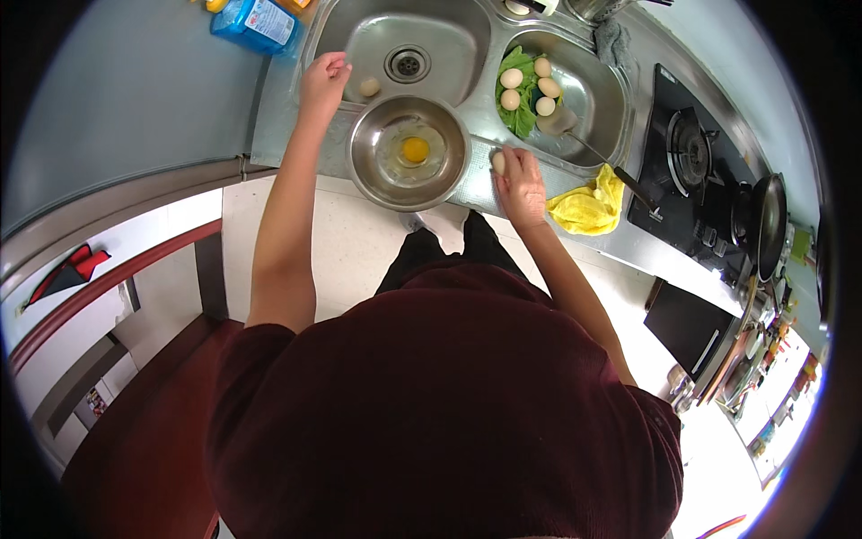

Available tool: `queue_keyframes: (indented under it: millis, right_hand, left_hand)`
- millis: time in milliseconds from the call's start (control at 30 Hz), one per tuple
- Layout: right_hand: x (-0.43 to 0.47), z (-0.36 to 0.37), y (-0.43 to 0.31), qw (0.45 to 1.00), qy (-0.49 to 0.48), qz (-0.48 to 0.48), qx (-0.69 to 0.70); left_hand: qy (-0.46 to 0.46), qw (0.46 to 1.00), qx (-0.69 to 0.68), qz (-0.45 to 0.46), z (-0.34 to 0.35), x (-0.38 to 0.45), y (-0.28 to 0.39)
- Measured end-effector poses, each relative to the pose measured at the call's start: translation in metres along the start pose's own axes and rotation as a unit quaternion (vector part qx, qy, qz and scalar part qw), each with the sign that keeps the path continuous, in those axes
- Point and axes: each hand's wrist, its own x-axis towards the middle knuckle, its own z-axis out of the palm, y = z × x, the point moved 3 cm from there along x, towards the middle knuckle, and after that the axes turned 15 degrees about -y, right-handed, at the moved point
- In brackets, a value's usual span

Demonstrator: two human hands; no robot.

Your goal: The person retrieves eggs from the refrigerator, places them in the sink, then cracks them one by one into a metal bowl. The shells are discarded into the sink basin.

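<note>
A stainless steel bowl (360, 165) stands on the counter's front edge before me, with a raw egg (415, 149) in it, its yolk whole amid clear white. To the right of the bowl, my right hand (522, 185) grips a pale egg (498, 163) low over the ribbed metal counter strip. My left hand (324, 84) is raised near the left rim of the large sink basin (431, 34), fingers loosely curled, with nothing visible in them. A pale eggshell (369, 86) lies in that basin, close behind the bowl.
Several eggs (511, 78) rest among green leaves (520, 121) in the smaller basin (592, 81). A spatula (636, 188) reaches from there across the counter, by a yellow cloth (589, 205). Right of it is a gas hob (680, 162); far left, a blue bottle (252, 25).
</note>
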Motion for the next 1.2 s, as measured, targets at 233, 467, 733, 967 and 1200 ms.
queue_keyframes:
  millis: [233, 467, 733, 967, 1200]
  right_hand:
    - [0.048, -0.062, -0.048, 0.811, -0.138, 0.12, 0.556]
    - [0.079, -0.063, -0.093, 0.675, -0.284, 0.082, 0.676]
    - [0.082, -0.046, -0.107, 0.864, -0.251, -0.015, 0.437]
    - [0.083, -0.038, -0.107, 0.921, -0.214, 0.001, 0.325]
    - [0.082, -0.047, -0.116, 0.936, -0.191, -0.007, 0.296]
  left_hand:
    - [-0.167, 0.946, -0.264, 0.083, 0.036, -0.101, 0.113]
    - [-0.212, 0.93, -0.278, 0.109, 0.043, -0.123, 0.136]
    - [-0.087, 0.963, -0.251, 0.051, 0.05, -0.134, 0.11]
    - [-0.04, 0.981, -0.187, 0.012, 0.054, -0.139, 0.116]
    - [-0.023, 0.987, -0.157, 0.007, 0.054, -0.137, 0.119]
